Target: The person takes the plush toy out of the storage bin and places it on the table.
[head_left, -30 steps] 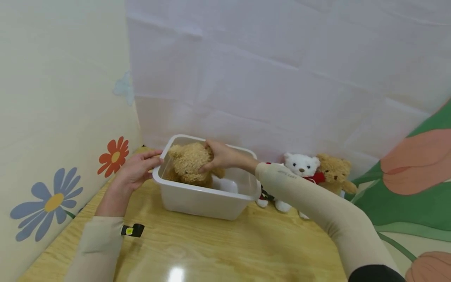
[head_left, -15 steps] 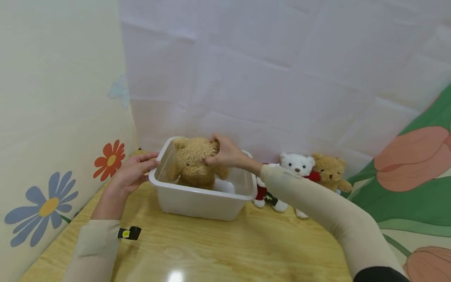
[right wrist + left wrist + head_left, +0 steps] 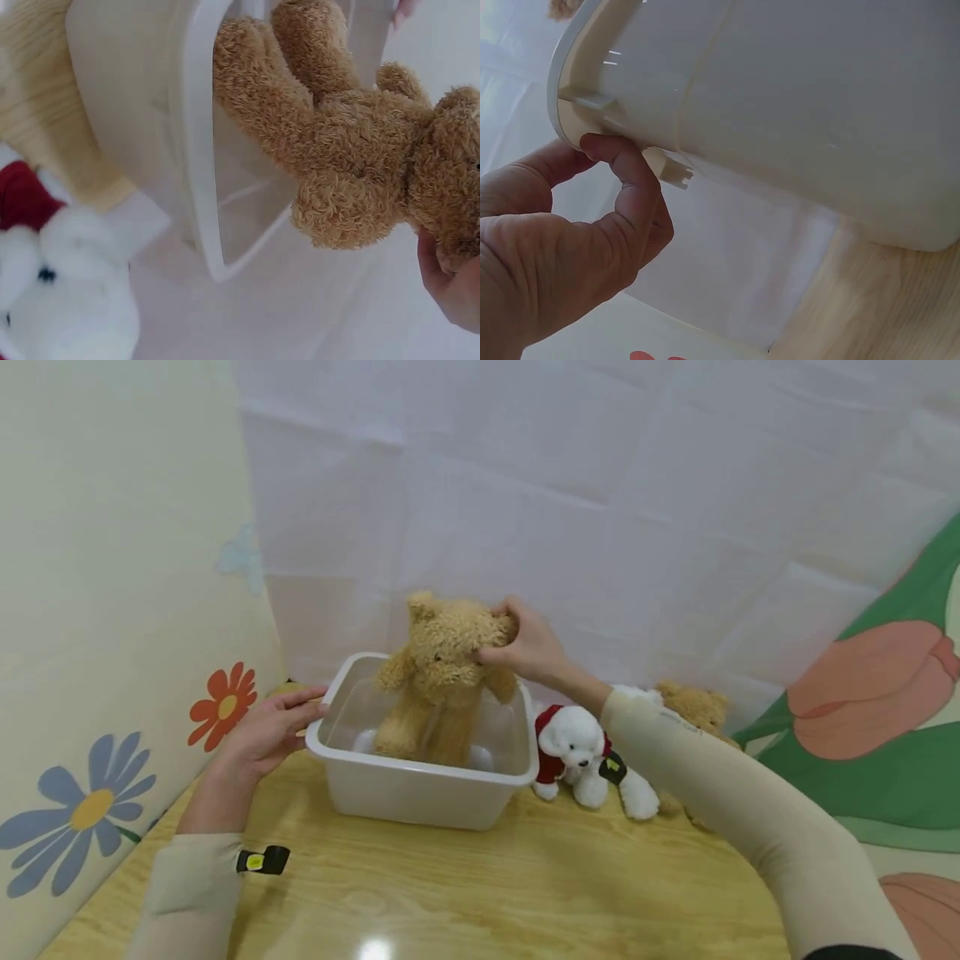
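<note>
A curly brown teddy bear (image 3: pixel 450 652) hangs upright, its legs inside a white plastic bin (image 3: pixel 420 793) and its head above the rim. My right hand (image 3: pixel 532 647) grips the side of the bear's head by one ear. In the right wrist view the bear's body (image 3: pixel 352 142) leans out of the bin's opening, with part of my right hand (image 3: pixel 454 289) at its head. My left hand (image 3: pixel 262 731) holds the left end of the bin's rim. From the left wrist view, thumb and finger of the left hand (image 3: pixel 585 232) pinch that rim.
Right of the bin sits a white plush dog (image 3: pixel 577 739) in red. Behind my right forearm are a brown bear (image 3: pixel 693 706) and a mostly hidden white plush. Everything stands on a wooden table (image 3: pixel 420 893) against a white cloth backdrop (image 3: pixel 525 485).
My right hand has raised the teddy bear up and to the right, from deep in the bin until its head clears the rim. The left hand stays at the rim.
</note>
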`<state>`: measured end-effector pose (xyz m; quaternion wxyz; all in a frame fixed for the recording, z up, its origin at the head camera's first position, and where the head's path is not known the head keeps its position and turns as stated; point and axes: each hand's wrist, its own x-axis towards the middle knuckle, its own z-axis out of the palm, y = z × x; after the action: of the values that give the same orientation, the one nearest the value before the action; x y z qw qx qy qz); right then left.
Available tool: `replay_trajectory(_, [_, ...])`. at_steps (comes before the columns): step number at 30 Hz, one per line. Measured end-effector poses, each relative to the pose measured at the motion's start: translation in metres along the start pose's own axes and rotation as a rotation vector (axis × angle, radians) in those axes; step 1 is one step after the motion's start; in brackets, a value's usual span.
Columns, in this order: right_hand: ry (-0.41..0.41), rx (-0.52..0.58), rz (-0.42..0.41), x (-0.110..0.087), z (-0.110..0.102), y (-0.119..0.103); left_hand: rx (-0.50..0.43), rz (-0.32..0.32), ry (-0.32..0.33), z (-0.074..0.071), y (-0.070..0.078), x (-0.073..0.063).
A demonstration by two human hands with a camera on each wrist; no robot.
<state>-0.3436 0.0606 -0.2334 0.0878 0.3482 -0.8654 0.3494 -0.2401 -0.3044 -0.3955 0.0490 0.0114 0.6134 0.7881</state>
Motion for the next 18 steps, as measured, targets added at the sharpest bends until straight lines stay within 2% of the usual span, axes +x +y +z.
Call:
replay_trajectory(5, [0.110,0.048,0.004,-0.003,-0.032,-0.001,-0.009,0.005,0.005,-0.011,-0.002,-0.003])
replay_trajectory(12, [0.213,0.297,0.077,-0.013,-0.081,-0.007,-0.010,0.024,0.027,-0.035,0.003,-0.014])
replay_trajectory(18, [0.273,0.438,0.077,-0.024,-0.111,0.007,-0.068,0.034,0.044,-0.056,0.006,-0.025])
